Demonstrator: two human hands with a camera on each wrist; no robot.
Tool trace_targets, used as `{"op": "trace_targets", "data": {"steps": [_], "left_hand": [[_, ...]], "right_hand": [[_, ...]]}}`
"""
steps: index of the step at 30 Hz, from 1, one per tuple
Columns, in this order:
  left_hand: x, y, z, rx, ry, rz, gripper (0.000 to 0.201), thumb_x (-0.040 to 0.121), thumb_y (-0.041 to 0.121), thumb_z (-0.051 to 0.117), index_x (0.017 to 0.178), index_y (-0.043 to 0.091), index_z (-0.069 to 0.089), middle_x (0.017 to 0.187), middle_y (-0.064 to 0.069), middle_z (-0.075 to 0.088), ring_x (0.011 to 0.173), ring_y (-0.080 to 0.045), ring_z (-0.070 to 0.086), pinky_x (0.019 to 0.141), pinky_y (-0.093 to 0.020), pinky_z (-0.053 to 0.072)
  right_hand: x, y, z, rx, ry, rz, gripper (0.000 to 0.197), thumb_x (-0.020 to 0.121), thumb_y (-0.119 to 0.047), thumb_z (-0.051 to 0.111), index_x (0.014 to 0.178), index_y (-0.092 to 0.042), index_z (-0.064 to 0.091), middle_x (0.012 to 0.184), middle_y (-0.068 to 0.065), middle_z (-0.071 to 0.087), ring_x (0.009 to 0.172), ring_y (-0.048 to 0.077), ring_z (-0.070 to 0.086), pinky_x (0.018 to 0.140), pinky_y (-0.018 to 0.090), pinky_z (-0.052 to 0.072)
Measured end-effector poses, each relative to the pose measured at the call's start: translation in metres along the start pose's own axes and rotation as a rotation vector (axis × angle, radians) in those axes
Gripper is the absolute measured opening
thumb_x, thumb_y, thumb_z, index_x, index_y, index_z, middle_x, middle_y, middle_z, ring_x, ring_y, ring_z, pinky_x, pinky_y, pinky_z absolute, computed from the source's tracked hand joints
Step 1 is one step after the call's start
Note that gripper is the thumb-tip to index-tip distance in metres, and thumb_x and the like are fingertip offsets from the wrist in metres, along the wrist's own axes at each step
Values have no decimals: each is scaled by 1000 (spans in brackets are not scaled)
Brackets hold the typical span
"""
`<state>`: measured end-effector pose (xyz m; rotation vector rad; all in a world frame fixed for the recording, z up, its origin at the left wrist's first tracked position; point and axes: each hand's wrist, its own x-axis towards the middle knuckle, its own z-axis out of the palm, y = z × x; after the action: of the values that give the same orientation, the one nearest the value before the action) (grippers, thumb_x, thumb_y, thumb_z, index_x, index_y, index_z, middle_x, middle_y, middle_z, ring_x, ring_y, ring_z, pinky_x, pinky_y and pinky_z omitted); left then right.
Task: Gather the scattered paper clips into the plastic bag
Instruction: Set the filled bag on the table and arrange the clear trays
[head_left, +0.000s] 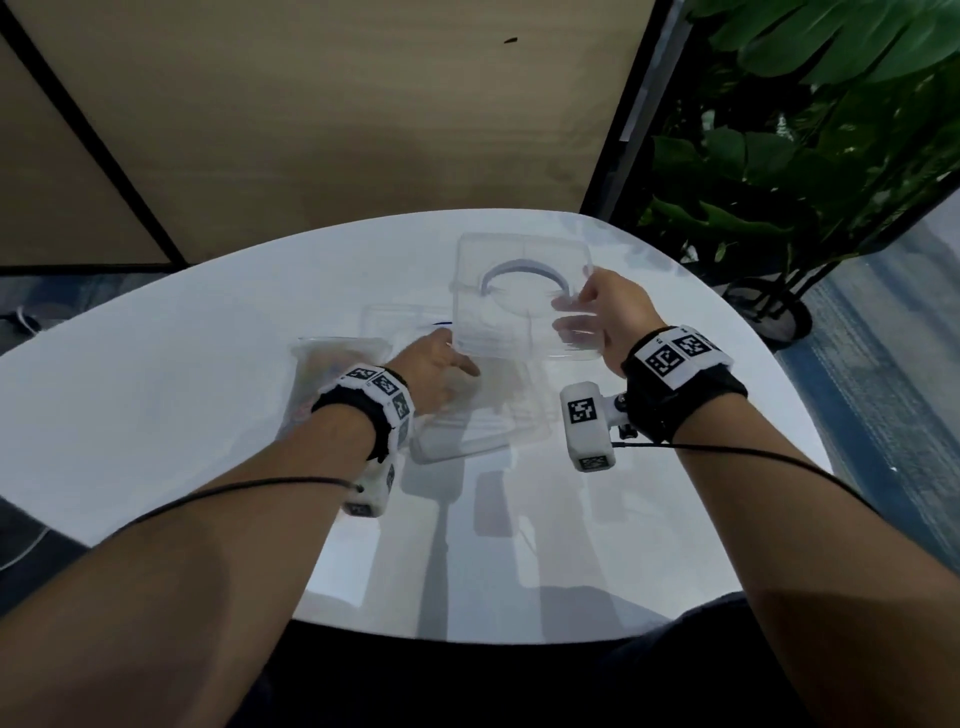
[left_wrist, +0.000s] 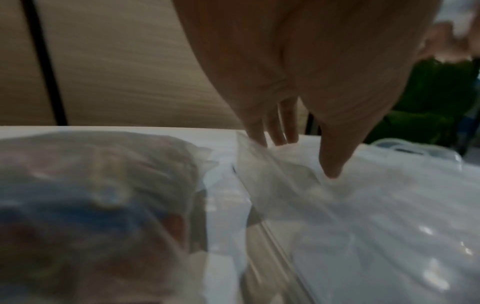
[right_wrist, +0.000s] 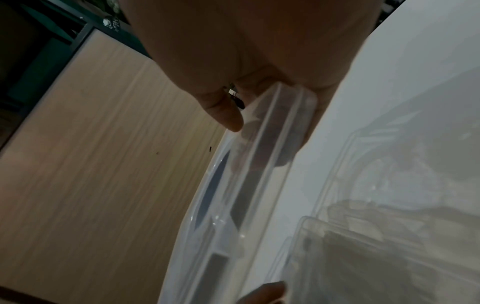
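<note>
Head view showed both forearms reaching over a white table (head_left: 156, 415), each wrist strapped with a marker band and small camera. Nearest, the left hand (head_left: 434, 371) lay with straight fingers pressing down on a clear lower tray (head_left: 483, 431) resting flat on the table; in the left wrist view its fingertips (left_wrist: 331, 164) touched the clear plastic and curled round nothing. Just left of that hand lay the plastic bag (head_left: 324, 371), already holding a blurred mass of coloured pieces; whether these were paper clips could not be confirmed, and no loose clips were visible on the table. Further out, the right hand (head_left: 605, 322) gripped the right edge of a clear lid (head_left: 519, 296) with a curved blue handle, thumb on top and fingers beneath, holding it tilted and raised above the tray. The right wrist view confirmed the pinch on the lid's rim (right_wrist: 270, 144). Judgement: the step in hand appeared to be separating lid from tray. To do it well, the left hand should keep the tray pinned flat while the right lifts evenly from its edge, avoiding any jerk that might tip contents out. A potted plant (head_left: 831, 130) stood beyond the table's far right edge.
</note>
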<state>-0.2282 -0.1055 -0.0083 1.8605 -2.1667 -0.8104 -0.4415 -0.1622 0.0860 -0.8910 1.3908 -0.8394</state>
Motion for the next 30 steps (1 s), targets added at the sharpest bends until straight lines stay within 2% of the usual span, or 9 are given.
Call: {"op": "trace_targets", "data": {"steps": [3, 5, 7, 11, 16, 19, 22, 26, 30], "left_hand": [[-16, -13, -32, -24, 148, -28, 31, 86, -3, 58, 112, 8, 71, 124, -11, 61, 116, -28, 57, 103, -28, 40], [-26, -22, -50, -59, 243, -117, 36, 88, -6, 48, 104, 12, 75, 111, -10, 68, 106, -29, 63, 98, -35, 48], [-36, -31, -60, -103, 266, -247, 39, 89, -2, 45, 100, 20, 75, 101, -4, 70, 98, -25, 66, 92, -33, 52], [-53, -32, -62, -73, 187, -340, 26, 94, 18, 56, 117, 16, 69, 120, -9, 67, 110, -27, 63, 97, -32, 48], [-54, -29, -43, -3, -19, -349, 56, 94, 45, 58, 139, 14, 52, 137, -6, 59, 126, -24, 54, 104, -31, 40], [-49, -30, -34, -43, -84, -372, 77, 87, 54, 63, 148, 12, 40, 140, -7, 58, 130, -24, 52, 108, -34, 40], [-47, -27, -30, -107, -85, -380, 89, 80, 48, 75, 150, 11, 35, 136, -8, 59, 123, -26, 58, 105, -39, 46], [-43, -22, -24, -233, -43, -412, 84, 80, 27, 80, 148, 6, 35, 118, -13, 68, 98, -29, 71, 84, -38, 58], [-39, -22, -21, -326, 10, -464, 73, 81, 24, 79, 141, 4, 43, 104, -15, 74, 94, -27, 73, 85, -38, 59]], "right_hand": [[2, 5, 13, -161, -53, -27, 43, 90, -4, 36, 127, -20, 50, 92, 13, 69, 59, 24, 62, 59, 30, 53], [2, 13, 23, -253, -96, -18, 40, 95, -7, 36, 132, -13, 49, 90, 13, 69, 58, 23, 62, 53, 27, 51], [2, 20, 32, -291, -136, 20, 38, 99, -9, 37, 135, -8, 47, 87, 12, 68, 57, 23, 61, 50, 25, 46], [8, 39, 45, -526, -236, -11, 52, 96, 3, 41, 147, -8, 35, 90, 9, 62, 54, 10, 61, 46, 18, 44], [30, 66, 51, -643, -81, -8, 46, 95, -5, 49, 141, -10, 47, 99, 12, 64, 66, 20, 61, 64, 29, 54], [36, 73, 48, -969, 29, -133, 42, 89, -19, 56, 132, -18, 57, 113, 12, 70, 88, 28, 71, 82, 39, 59], [39, 75, 47, -1214, 62, -222, 41, 87, -22, 58, 127, -21, 60, 122, 12, 64, 104, 28, 65, 83, 31, 52], [40, 76, 45, -1368, 62, -182, 39, 87, -18, 51, 123, -24, 63, 128, 12, 56, 108, 33, 61, 86, 36, 53], [44, 71, 36, -1122, -12, -66, 43, 82, -7, 58, 121, -23, 66, 116, 11, 69, 97, 32, 70, 85, 40, 58]]}}
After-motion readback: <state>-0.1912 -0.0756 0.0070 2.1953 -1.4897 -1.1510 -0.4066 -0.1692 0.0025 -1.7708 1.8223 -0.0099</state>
